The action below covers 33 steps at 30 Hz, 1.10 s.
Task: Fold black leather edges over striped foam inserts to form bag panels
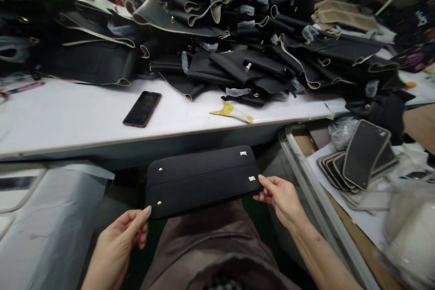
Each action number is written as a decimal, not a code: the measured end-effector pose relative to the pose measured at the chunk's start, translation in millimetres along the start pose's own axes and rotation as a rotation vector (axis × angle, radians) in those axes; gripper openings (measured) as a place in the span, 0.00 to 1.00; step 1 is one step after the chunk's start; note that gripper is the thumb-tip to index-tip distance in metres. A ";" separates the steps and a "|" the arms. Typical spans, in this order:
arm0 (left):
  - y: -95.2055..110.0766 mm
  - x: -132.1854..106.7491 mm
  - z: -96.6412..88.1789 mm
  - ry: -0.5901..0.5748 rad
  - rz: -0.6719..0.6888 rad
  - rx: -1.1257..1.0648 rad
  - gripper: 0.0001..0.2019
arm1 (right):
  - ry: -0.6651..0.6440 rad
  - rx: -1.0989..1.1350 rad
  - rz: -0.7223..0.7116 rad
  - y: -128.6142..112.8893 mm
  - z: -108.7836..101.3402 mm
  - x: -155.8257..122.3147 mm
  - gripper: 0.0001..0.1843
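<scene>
A black, round-cornered bag base panel [200,181] is held out above my lap, one long seam running along its middle. Two small gold studs show near its left end, and two studs with whitish covers near its right end. My left hand [118,231] pinches the lower left corner between thumb and fingers. At the lower right corner, my right hand [277,195] grips the edge the same way, its thumb on top.
A white table [81,113] ahead bears a phone [142,108], a yellow-and-white tube [233,111] and heaped black bag pieces [231,59]. To the right, a stack of dark panels [363,154] lies on a lower surface. A covered machine-like surface [57,222] stands at left.
</scene>
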State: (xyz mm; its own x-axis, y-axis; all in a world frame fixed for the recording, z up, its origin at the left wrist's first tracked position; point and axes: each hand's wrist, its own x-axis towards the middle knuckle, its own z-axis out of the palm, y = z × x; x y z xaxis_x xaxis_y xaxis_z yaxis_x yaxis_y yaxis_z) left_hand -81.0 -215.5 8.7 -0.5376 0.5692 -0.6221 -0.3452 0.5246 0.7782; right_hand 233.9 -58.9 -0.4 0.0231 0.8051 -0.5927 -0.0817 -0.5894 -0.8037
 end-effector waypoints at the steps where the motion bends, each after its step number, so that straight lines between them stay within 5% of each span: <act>1: 0.0 0.1 0.0 0.003 -0.001 0.003 0.25 | -0.010 -0.003 -0.006 0.9 -0.8 0.7 0.26; 13: -6.0 3.0 -6.8 -0.063 0.063 0.116 0.24 | -0.087 -0.050 -0.056 7.7 -5.6 4.3 0.25; 16: -1.3 9.7 -11.5 0.020 0.295 0.342 0.22 | -0.073 -0.125 -0.095 10.4 -7.5 6.3 0.24; 20: 17.0 21.1 -18.6 0.047 0.855 0.827 0.19 | -0.078 -0.205 -0.185 15.4 -12.2 12.4 0.22; 23: 37.5 20.4 -16.7 -0.170 1.116 1.175 0.15 | -0.026 -0.408 -0.384 16.1 -17.2 17.5 0.20; 26: 56.7 13.0 -4.2 -0.257 1.196 1.355 0.12 | 0.006 -0.757 -0.743 11.8 -21.4 22.1 0.18; 29: 69.1 8.2 18.7 -0.198 1.212 1.445 0.12 | -0.007 -1.019 -1.059 2.6 -23.9 25.7 0.13; 33: 74.5 16.5 53.3 -0.067 1.236 1.496 0.20 | -0.081 -1.253 -1.279 -14.9 -23.8 28.2 0.11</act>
State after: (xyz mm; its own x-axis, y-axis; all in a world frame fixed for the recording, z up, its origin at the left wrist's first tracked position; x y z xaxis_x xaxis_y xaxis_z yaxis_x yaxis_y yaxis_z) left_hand -74.5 -133.3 51.9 0.1066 0.9897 0.0960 0.9923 -0.1119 0.0523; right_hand 259.5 -29.0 -6.4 -0.5879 0.7341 0.3398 0.6749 0.6767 -0.2942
